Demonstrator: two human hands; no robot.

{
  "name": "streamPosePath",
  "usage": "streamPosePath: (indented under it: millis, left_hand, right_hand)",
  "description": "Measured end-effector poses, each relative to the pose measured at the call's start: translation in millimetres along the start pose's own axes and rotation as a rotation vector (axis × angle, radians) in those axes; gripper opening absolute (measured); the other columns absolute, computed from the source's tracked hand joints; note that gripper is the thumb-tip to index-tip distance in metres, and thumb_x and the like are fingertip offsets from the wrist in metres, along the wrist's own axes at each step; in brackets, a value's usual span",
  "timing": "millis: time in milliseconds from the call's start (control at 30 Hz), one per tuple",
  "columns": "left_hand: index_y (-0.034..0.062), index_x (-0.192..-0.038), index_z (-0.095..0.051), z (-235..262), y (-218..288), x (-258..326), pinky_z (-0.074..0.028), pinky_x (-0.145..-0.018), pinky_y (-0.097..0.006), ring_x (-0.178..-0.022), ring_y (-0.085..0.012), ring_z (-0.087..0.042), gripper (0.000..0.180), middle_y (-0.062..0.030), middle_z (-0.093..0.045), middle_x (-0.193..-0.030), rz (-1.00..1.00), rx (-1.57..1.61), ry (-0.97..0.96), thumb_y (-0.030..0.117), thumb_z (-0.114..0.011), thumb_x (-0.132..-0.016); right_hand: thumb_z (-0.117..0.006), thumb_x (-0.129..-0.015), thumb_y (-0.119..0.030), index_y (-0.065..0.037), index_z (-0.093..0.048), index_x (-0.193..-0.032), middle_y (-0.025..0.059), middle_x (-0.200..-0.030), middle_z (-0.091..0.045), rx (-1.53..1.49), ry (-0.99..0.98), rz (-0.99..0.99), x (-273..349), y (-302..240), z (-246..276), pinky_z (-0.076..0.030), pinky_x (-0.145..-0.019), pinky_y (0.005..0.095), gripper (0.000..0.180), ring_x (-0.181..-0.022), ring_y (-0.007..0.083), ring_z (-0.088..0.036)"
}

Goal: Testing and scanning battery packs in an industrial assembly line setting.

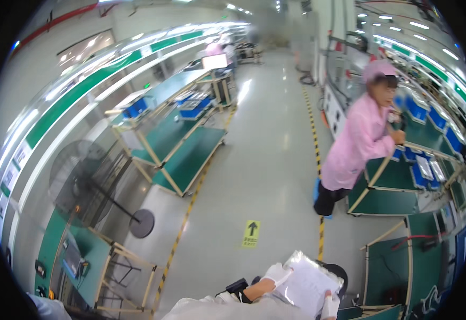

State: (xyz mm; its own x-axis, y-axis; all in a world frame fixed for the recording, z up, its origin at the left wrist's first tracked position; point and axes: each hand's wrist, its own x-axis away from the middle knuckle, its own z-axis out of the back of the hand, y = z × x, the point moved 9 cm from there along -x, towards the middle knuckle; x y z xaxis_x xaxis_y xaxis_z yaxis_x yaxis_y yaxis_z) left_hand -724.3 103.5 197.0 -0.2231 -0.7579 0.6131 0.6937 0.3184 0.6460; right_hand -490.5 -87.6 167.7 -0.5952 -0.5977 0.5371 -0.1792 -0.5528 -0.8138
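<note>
At the lower middle I carry a flat white pack [308,284] with shiny, silvery clear edges, tilted in front of my body. My left hand [277,276], in a white glove, is closed on its left edge. The white-gloved right hand [330,306] grips its lower right edge, with the thumb on top. The fingers under the pack are hidden. A dark band circles my left wrist. Behind the pack's right side shows a black round object [335,273], mostly covered.
A grey aisle floor [265,160] with yellow-black tape runs ahead. On the right a person [358,141] in pink holds a cart [382,200] of blue bins. At left stand a tiered cart [190,154], a pedestal fan [97,186] and a green workbench [91,250].
</note>
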Motion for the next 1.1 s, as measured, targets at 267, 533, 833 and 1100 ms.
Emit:
streamPosePath:
  millis: [267,533,833,1100]
  left_hand:
    - [-0.0085,-0.108,-0.060,250,-35,-29,-0.051,-0.077,-0.039,-0.091,-0.0373,-0.065,0.058,-0.0257,-0.065,-0.096,0.063,0.311,0.488,0.039,-0.065,-0.075]
    - [-0.0124,-0.114,-0.054,443,-3,-116,-0.050,-0.074,-0.032,-0.085,-0.0233,-0.064,0.055,-0.0187,-0.064,-0.098,-0.005,0.574,0.519,0.029,-0.066,-0.080]
    - [-0.0073,-0.091,-0.061,714,99,-247,-0.042,-0.060,-0.029,-0.068,-0.0133,-0.051,0.036,-0.0055,-0.058,-0.073,-0.123,0.475,0.623,0.027,-0.065,-0.081]
    - [-0.0057,-0.095,-0.063,974,169,-316,-0.049,-0.064,-0.032,-0.069,-0.0189,-0.060,0.035,-0.0079,-0.064,-0.083,-0.128,0.478,0.639,0.028,-0.059,-0.084]
  right_hand:
    - [-0.057,-0.092,-0.033,0.010,-0.060,-0.100,0.0079,-0.086,-0.064,-0.006,-0.382,0.229,-60,-159,-243,-0.046,-0.067,0.0300,0.044,-0.075,0.0138,-0.055]
    - [-0.056,-0.092,-0.039,0.008,-0.060,-0.091,0.0067,-0.080,-0.062,-0.033,-0.691,0.325,-127,-307,-435,-0.044,-0.063,0.0284,0.048,-0.073,0.0119,-0.053]
    - [-0.053,-0.093,-0.040,0.002,-0.056,-0.094,0.0007,-0.080,-0.054,-0.087,-0.944,0.475,-177,-530,-644,-0.038,-0.062,0.0251,0.043,-0.072,0.0077,-0.046]
    - [-0.053,-0.095,-0.034,0.001,-0.050,-0.109,-0.0024,-0.084,-0.050,-0.231,-1.151,0.418,-165,-693,-847,-0.038,-0.057,0.0180,0.037,-0.067,0.0034,-0.042]
